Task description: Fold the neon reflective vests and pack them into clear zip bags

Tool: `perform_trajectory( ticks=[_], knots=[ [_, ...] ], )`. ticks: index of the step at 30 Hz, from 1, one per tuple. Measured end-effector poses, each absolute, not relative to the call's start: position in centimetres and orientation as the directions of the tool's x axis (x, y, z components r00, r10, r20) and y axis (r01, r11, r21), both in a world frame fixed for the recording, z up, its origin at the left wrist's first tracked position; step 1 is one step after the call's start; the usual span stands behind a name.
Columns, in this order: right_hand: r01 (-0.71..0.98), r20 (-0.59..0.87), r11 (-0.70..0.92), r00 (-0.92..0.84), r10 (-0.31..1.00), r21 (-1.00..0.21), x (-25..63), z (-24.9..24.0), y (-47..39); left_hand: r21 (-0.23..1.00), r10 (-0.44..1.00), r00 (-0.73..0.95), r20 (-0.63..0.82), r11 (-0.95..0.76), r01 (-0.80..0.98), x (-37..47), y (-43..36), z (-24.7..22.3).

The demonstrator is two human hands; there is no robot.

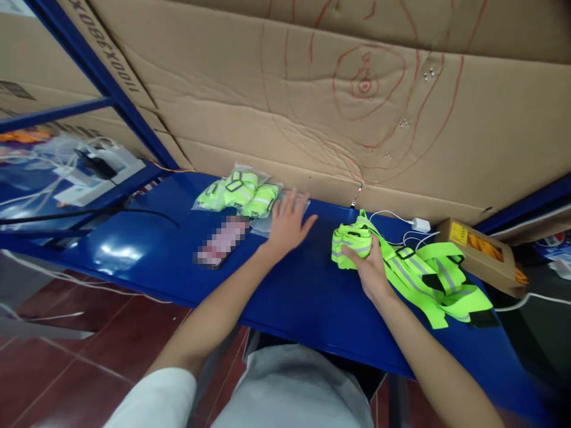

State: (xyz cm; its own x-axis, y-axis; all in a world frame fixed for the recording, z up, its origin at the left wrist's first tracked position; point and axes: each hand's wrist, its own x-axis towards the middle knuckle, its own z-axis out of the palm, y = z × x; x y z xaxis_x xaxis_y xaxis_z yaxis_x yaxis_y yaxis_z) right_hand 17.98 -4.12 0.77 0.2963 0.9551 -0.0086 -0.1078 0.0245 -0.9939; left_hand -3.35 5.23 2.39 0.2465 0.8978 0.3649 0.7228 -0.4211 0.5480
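My right hand [371, 267] grips a folded bundle of neon-yellow reflective strap [351, 245] with grey stripes, just above the blue table [294, 291]. To its right lies a loose tangle of the same neon webbing [428, 279] with black buckles. My left hand [289, 223] is spread, its fingers over a clear plastic bag [262, 226]; whether they press on it I cannot tell. Several bagged neon strap bundles [241, 190] are heaped just left of that hand. Nearer to me lies a pixelated flat pinkish thing [223, 241].
A cardboard wall [223, 89] with red drawn rings stands behind the table. At the right are a white charger [420, 224] with cable and an open cardboard box [482, 252] holding orange items. A power strip [107, 175] with tangled cables sits on the left, beside a blue frame post [134, 128].
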Motion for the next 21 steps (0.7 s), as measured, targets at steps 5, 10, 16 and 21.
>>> perform_trajectory(
  ticks=[5,10,16,21],
  knots=[
    [-0.104,-0.009,0.034,0.391,0.92,-0.994,18.8,0.4,-3.3,0.354,0.941,0.264,0.212,-0.326,0.877,-4.9,6.2,2.1],
    [-0.114,0.035,0.094,0.437,0.899,-0.989,18.8,0.4,-3.3,0.314,0.868,0.472,0.154,-0.496,0.81,-3.0,2.8,3.0],
    [-0.041,0.12,0.164,0.516,0.848,-0.986,19.6,1.0,-3.2,0.272,0.852,0.515,0.095,-0.52,0.81,-0.8,-0.2,3.0],
    [0.0,0.15,0.179,0.543,0.827,-0.984,19.7,0.9,-3.0,0.201,0.915,0.389,0.105,-0.403,0.893,-0.5,0.1,2.0]
  ],
)
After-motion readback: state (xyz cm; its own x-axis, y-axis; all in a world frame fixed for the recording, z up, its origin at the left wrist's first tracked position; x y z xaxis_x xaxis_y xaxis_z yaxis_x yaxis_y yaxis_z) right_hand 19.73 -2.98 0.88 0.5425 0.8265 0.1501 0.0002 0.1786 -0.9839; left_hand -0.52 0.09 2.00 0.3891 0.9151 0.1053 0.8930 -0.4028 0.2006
